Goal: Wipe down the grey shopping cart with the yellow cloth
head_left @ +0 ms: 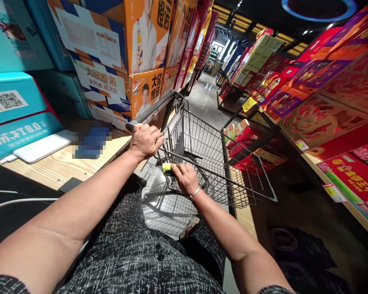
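Note:
My left hand (pixel 145 141) is wrapped round the grey handle bar (pixel 155 107) of a wire shopping cart (pixel 216 157). My right hand (pixel 186 178) is lower, closed on a small yellow and dark object (pixel 167 168) at the near edge of the cart's basket. A thin bracelet sits on my right wrist. The basket of the cart looks bare inside. My patterned dark clothing fills the bottom of the view.
Orange drink cartons (pixel 142 45) and teal boxes (pixel 14 118) are stacked on a wooden platform (pixel 53 165) at left, with a white device and cable. Red gift boxes (pixel 325 118) line sloping shelves at right. The aisle floor (pixel 204 98) runs ahead.

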`<state>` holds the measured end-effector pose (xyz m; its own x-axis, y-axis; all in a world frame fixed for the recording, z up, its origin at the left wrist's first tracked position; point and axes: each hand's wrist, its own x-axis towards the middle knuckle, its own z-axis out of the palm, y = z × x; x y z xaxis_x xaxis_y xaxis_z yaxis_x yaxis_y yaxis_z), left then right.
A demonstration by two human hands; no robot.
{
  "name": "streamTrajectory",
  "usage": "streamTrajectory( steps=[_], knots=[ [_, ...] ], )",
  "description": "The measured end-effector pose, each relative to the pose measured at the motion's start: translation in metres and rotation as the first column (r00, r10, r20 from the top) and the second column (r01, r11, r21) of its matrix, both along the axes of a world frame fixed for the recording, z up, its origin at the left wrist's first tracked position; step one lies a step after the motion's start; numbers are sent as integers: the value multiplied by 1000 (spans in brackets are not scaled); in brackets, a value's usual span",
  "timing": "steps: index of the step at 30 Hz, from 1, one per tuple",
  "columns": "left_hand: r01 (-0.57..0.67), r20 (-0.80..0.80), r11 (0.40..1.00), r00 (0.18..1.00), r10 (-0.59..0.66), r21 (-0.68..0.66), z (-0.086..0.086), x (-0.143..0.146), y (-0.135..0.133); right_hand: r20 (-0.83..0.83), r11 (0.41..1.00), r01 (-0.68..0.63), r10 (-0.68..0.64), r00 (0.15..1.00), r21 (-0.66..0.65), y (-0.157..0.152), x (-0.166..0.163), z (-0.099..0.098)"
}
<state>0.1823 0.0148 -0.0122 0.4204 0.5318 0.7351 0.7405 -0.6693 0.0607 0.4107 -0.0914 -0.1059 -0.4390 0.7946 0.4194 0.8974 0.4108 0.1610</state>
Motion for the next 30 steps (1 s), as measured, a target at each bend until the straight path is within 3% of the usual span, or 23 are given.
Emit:
streamTrajectory(
  steps=[3, 5, 11, 15, 19, 22, 26, 30],
  knots=[
    [16, 8, 1000, 1000, -16, -13, 1, -2, 1, -134, 978, 39, -11, 991, 207, 12, 2, 45],
    [17, 14, 1000, 1000, -17, -12, 1, -3, 2, -149, 955, 29, 16, 989, 296, 18, 3, 56],
    [-17, 39, 999, 999, 18, -41, 0, -10, 10, -41, 936, -40, 58, 997, 350, 12, 4, 42],
    [-50, 51, 998, 997, 53, -45, -1, -16, 10, 3, 954, -45, 47, 999, 297, -11, 39, 42],
    [-69, 138, 998, 988, 69, -7, -1, -14, -2, -51, 950, 85, -73, 996, 300, -53, 101, 31],
    [-9, 106, 1000, 994, 9, 0, -2, -2, -17, -121, 908, 242, -213, 969, 342, -78, 128, 15],
    [229, -152, 967, 958, -244, -109, -14, 22, -40, -254, 824, 438, -365, 896, 361, -75, 97, 3],
    [160, -315, 959, 921, -230, -232, -28, 42, -52, -308, 870, 427, -347, 886, 247, -36, 22, 15]
  ],
)
